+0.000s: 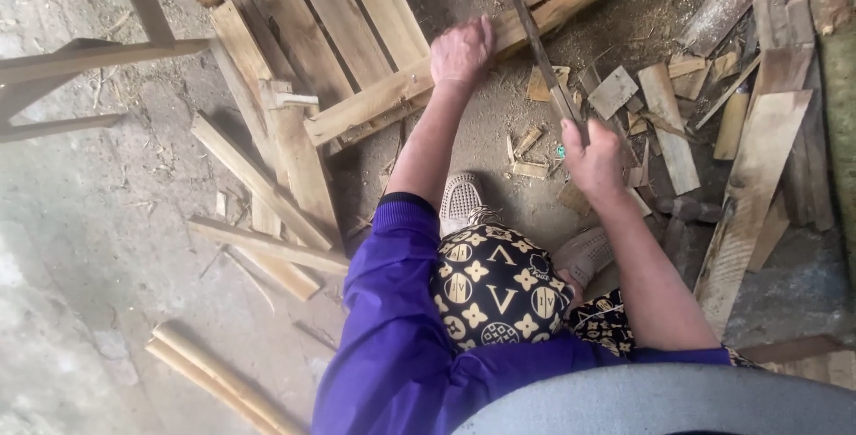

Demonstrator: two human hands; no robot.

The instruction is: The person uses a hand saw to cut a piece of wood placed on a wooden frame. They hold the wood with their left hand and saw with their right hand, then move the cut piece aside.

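The person squats over a dirt floor [107, 221] littered with wood. Their left hand [461, 50] lies palm-down on a long plank [419, 87], fingers spread loosely, pressing rather than gripping. That plank runs on a slant, its near end low toward the left and its far end rising to the upper right, resting across a pallet [303, 25] of pale slats. Their right hand [590, 157] is closed around the handle of a long, thin blade [535, 38], a saw or a machete, I cannot tell which. The blade points away from the person, up and slightly left, crossing over the plank's far part. Offcuts [664, 123] lie scattered just right of the blade. Two feet in mesh shoes [462, 203] sit below the hands.
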